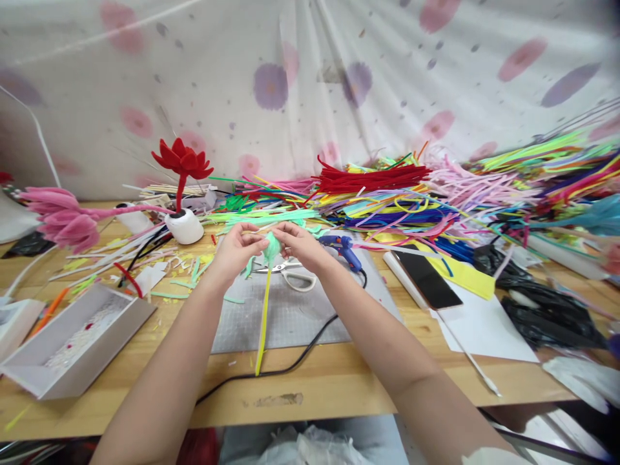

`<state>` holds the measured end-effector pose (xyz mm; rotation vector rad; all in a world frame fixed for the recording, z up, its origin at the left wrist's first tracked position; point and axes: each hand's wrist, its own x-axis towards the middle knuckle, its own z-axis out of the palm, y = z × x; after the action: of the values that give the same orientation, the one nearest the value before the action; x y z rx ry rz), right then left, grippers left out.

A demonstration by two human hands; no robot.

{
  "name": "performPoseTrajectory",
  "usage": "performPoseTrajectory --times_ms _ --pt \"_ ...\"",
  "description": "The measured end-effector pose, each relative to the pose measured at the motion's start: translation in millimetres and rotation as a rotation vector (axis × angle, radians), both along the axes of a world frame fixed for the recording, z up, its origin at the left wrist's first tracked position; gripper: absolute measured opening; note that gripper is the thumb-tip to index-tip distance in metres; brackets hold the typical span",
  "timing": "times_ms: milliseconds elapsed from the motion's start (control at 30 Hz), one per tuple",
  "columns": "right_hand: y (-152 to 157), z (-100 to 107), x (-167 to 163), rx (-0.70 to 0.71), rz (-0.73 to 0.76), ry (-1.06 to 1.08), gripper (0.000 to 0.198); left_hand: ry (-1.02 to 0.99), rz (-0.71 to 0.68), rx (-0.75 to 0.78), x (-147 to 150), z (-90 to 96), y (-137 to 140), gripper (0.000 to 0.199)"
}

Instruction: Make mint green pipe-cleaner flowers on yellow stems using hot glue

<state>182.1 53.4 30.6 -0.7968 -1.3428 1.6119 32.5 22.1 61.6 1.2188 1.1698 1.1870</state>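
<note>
Between my hands, above the grey cutting mat, is a mint-green pipe-cleaner flower point(272, 250) on a long yellow stem point(264, 316) that points down toward me. My left hand point(238, 250) pinches the flower from the left, thumb against its side. From the right, the fingers of my right hand point(296, 245) close on its upper part. A thin pale strip runs between the fingertips; its ends are hidden. White-handled scissors point(299, 279) lie on the mat just behind the flower. A blue glue gun point(343, 248) rests to the right of my right hand.
Bundles of coloured pipe cleaners point(372, 177) line the back. A red flower point(181, 158) stands in a white pot point(185, 227) at left, near a pink flower point(68, 216) and an open grey box point(80, 342). A phone point(426, 279) lies at right; a black cable point(290, 368) crosses the front.
</note>
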Motion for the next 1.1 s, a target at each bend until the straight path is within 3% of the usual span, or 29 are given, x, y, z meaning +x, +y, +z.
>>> performPoseTrajectory --times_ms 567,767,1100 --pt "3 1 -2 0.036 -0.002 -0.04 0.019 -0.072 0.009 -0.01 -1 -10.2 3 0.05" --pt "1 6 1 0.097 0.067 -0.082 0.018 -0.062 -0.029 -0.077 -4 -9.3 4 0.046" --pt "5 3 0 0.037 0.072 -0.112 0.019 -0.112 -0.007 -0.156 -4 -17.2 5 0.044"
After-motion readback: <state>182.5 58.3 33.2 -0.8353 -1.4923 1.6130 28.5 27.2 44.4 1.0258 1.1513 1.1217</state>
